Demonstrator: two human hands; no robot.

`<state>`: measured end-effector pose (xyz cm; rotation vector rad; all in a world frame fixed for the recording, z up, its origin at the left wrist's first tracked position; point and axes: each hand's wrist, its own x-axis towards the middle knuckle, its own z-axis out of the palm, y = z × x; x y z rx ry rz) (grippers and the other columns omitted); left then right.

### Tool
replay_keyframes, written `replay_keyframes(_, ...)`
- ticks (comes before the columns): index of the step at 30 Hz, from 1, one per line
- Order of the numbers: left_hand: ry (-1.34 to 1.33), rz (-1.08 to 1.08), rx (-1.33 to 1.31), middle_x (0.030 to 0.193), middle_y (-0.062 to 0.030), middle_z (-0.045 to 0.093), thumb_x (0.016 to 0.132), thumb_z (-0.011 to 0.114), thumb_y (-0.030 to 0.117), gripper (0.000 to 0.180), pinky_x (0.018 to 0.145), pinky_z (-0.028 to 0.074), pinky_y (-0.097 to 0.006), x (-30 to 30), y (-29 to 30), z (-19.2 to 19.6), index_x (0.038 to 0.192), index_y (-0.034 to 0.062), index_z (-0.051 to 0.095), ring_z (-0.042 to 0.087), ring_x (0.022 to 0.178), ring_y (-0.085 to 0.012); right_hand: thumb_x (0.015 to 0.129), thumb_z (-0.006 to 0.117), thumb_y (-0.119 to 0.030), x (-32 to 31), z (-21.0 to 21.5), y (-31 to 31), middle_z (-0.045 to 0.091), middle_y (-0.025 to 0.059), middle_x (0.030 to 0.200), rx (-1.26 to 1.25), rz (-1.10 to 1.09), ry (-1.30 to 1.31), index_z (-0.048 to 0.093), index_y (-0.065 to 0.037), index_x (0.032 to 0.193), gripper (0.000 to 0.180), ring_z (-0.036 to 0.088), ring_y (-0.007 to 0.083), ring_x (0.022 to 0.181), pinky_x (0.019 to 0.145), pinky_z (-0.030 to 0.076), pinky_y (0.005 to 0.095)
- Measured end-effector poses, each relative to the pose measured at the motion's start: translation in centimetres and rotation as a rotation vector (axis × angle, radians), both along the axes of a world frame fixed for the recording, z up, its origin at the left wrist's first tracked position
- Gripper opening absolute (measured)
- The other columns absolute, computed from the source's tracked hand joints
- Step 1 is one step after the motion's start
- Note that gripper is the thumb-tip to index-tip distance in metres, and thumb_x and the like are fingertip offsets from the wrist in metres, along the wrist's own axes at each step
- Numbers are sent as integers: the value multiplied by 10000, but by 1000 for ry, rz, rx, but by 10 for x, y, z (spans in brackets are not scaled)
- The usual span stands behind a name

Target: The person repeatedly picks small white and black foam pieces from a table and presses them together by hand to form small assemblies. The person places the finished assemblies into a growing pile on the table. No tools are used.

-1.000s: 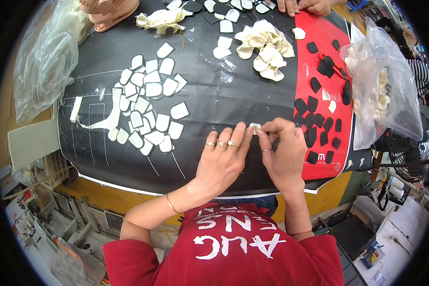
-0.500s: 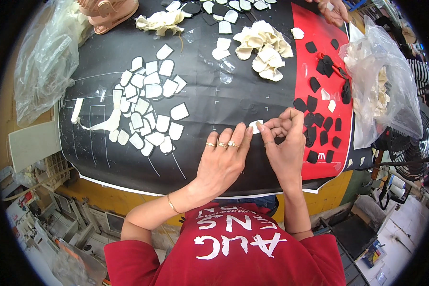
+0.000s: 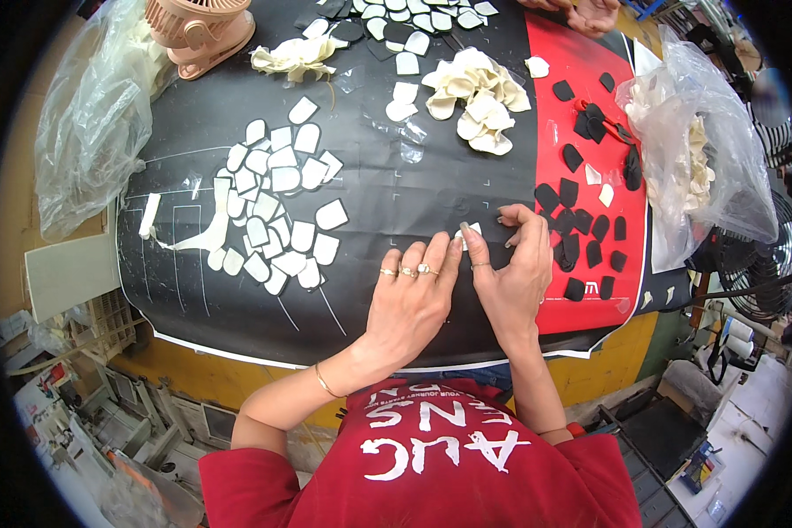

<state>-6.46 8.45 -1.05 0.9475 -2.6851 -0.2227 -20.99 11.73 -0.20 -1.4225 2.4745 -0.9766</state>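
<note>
Lying on the black part of the tabletop, a small white piece is partly covered by fingertips, so its full outline cannot be told. From one side it is touched by the index fingertip of the left hand, whose fingers are stretched out close together; the thumb is hidden, so whether anything is pinched underneath cannot be told. From the other side the piece is met by the thumb of the right hand, whose remaining fingers are curled and held apart from the thumb, so no full grip is made there. The step in hand is judged to be close fingertip work on this single piece, steadied from the left and pressed from the right. For the next move, a light, exact touch seems to be called for, with the piece kept from slipping. Farther out, dark-edged white pieces are gathered toward the left, and black pieces are scattered over the red strip on the right. Beyond, a heap of cream pieces is seen, with a clear plastic bag set at the right edge.
</note>
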Motion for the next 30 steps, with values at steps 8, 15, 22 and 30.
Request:
replay_keyframes(8, -3, 9, -3, 1263, -88, 544, 735, 703, 122, 546, 921, 443, -429, -1, 0, 1, 1273, 63, 629, 562, 1075, -260, 891, 711, -159, 5, -5, 2, 620, 61, 953, 19, 26, -20, 586, -50, 1088, 257, 607, 263, 903, 768, 423, 393)
replay_keyframes(15, 9, 1, -51, 1225, -96, 548, 735, 695, 108, 507, 903, 455, -411, -4, 0, -2, 1236, 48, 647, 565, 1062, -262, 901, 693, -91, -6, -4, 0, 612, 91, 939, -78, -109, -268, 565, -37, 1147, 283, 611, 255, 840, 770, 434, 405)
replay_keyframes(22, 92, -21, -15, 1175, -102, 550, 786, 711, 120, 390, 860, 453, -402, -9, -7, 4, 1165, 37, 684, 561, 1038, -273, 879, 717, -28, -1, -17, 1, 594, 98, 938, -174, 17, -119, 524, -13, 1236, 407, 464, 161, 640, 595, 435, 310)
replay_keyframes(30, 147, -45, 11, 960, -67, 590, 872, 701, 237, 198, 812, 465, -385, -26, -30, 0, 907, 43, 674, 597, 933, -236, 826, 720, 25, 0, -16, 17, 628, 71, 978, -478, 63, 231, 595, -71, 1077, 296, 570, 209, 735, 757, 421, 352)
